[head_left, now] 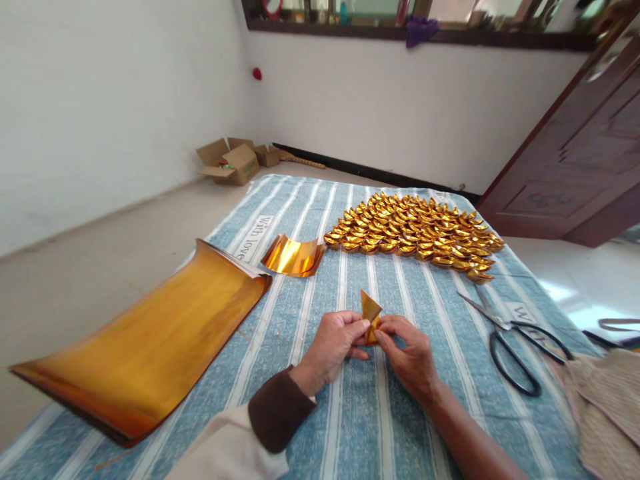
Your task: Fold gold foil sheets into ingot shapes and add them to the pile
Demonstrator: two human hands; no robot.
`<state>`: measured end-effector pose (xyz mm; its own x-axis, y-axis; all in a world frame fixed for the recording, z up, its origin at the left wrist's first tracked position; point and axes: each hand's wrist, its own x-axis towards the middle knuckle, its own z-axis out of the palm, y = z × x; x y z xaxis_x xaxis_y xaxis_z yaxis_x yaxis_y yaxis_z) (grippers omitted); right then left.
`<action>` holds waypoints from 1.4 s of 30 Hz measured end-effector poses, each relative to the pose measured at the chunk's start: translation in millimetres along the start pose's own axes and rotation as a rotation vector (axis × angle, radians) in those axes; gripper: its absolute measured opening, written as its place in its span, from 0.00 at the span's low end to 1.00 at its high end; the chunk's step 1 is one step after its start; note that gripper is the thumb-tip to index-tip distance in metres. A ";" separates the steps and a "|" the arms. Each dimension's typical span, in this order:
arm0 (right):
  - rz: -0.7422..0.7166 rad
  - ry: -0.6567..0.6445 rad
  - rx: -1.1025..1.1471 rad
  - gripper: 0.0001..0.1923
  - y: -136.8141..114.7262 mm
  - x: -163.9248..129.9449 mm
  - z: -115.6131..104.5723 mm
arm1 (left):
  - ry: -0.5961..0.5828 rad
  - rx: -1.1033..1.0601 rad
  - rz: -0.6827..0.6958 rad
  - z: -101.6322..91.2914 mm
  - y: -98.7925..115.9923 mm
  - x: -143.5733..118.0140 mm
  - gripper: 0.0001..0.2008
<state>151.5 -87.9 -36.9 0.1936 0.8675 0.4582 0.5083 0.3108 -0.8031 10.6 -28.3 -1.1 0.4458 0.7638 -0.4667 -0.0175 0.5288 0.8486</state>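
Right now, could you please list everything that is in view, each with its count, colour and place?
folded gold piece: one, gold, held between both hands
folded gold ingots: many, gold, far side of the cloth
small gold sheets: a few, gold, left of the ingots
large gold sheets: one stack, gold, left side
scissors: one, black handles, right side
striped cloth: one, blue and white, under everything
cardboard boxes: about three, brown, floor corner
door: one, dark brown, right
left hand: grip on the piece
right hand: grip on the piece
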 end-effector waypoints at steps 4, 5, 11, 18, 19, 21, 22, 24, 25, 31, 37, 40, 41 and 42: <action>0.005 -0.002 0.001 0.07 0.2 0.3 0.6 | 0.005 0.019 -0.001 0.4 0.7 -0.5 0.08; 0.010 -0.007 0.001 0.07 0.3 0.3 0.6 | 0.005 0.021 0.000 0.5 0.9 -0.6 0.07; 0.044 -0.024 0.016 0.09 -0.3 0.9 -0.1 | 0.016 0.082 0.039 1.2 0.4 -1.2 0.03; 0.267 0.097 0.126 0.16 4.5 2.9 -3.8 | 0.043 0.531 0.597 -6.1 -6.3 2.7 0.07; 0.271 0.106 0.135 0.18 5.6 3.7 -4.5 | 0.058 0.634 0.754 -8.3 -7.6 4.2 0.08; 0.219 0.094 0.114 0.18 7.9 5.3 -6.0 | 0.068 0.818 1.043 -13.1 -10.3 8.6 0.09; 0.168 0.079 0.087 0.15 8.8 6.0 -6.7 | 0.065 0.891 1.161 -15.6 -11.6 11.2 0.10; 0.046 0.048 0.012 0.09 10.1 7.0 -8.2 | 0.050 1.005 1.327 -20.1 -13.8 16.4 0.10; -0.015 0.031 -0.027 0.06 10.3 7.3 -9.0 | 0.043 1.050 1.370 -21.9 -14.6 18.5 0.10; -0.319 -0.038 -0.258 0.12 6.0 7.7 -13.6 | -0.019 1.237 1.235 -23.4 -12.1 18.2 0.13; -0.465 -0.150 -0.474 0.13 1.7 2.8 -12.5 | -0.044 1.404 1.221 -22.9 -10.0 11.4 0.14; -0.479 -0.245 -0.515 0.15 1.2 -0.9 -11.6 | -0.061 1.472 1.230 -24.5 -13.5 10.3 0.15; -0.475 -0.273 -0.525 0.15 1.1 -1.9 -11.9 | -0.067 1.475 1.217 -25.0 -14.5 9.9 0.15; -0.469 -0.293 -0.531 0.15 1.0 -2.8 -12.4 | -0.072 1.470 1.197 -25.6 -15.2 9.3 0.15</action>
<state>161.9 -94.9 -34.3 -0.3344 0.7814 0.5269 0.8317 0.5077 -0.2249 -7.8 -19.8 -24.7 0.8108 0.4038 0.4237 0.3504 -0.9147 0.2012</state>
